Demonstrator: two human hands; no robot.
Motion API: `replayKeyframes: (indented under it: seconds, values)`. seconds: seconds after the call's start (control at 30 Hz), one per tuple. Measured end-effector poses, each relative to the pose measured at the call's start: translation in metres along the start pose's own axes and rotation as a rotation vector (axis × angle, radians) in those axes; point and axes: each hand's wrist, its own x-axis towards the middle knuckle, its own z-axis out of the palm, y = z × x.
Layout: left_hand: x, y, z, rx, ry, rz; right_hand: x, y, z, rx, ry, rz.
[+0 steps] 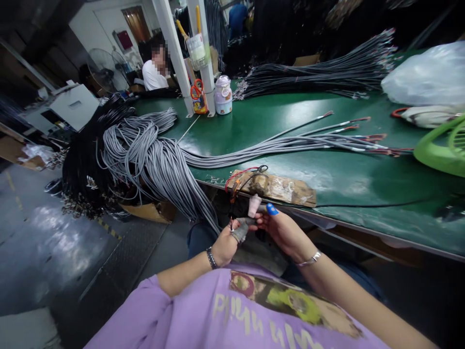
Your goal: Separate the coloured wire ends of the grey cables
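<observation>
My left hand and my right hand meet just below the front edge of the green table. Both are closed in a pinch on the end of a grey cable. Grey and pink finger cots cover some fingertips, and a blue one sits on my right hand. Thin red and black wires rise from the cable end to a taped cardboard pad on the table edge. The cable belongs to a thick grey bundle draped off the table to my left.
Cable ends fan out across the table. More bundles lie at the back, beside a white plastic bag. A green fan sits at right. A jar and scissors stand by a white post. Another person sits far off.
</observation>
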Motion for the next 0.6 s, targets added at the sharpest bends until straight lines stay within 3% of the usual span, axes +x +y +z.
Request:
replayKeyframes:
  seconds: [0.1,0.17,0.27,0.4,0.5,0.6]
  values:
    - [0.001,-0.002,-0.002,0.029,0.041,-0.015,-0.01,-0.006,-0.005,-0.31,0.041,-0.147]
    - [0.001,-0.006,-0.002,0.089,0.065,-0.063,-0.021,-0.008,-0.003,-0.469,-0.018,-0.211]
    - [0.0,-0.012,-0.002,0.199,0.003,-0.1,-0.039,-0.008,0.007,-0.591,-0.161,-0.244]
    - [-0.005,-0.011,0.001,0.371,-0.087,0.001,-0.05,-0.004,0.019,-0.794,-0.111,-0.4]
    - [-0.01,-0.006,0.002,0.437,-0.105,0.054,-0.047,-0.004,0.017,-0.754,-0.089,-0.366]
    - [-0.013,0.0,0.002,0.309,-0.157,-0.043,-0.042,-0.003,0.011,-0.541,-0.088,-0.197]
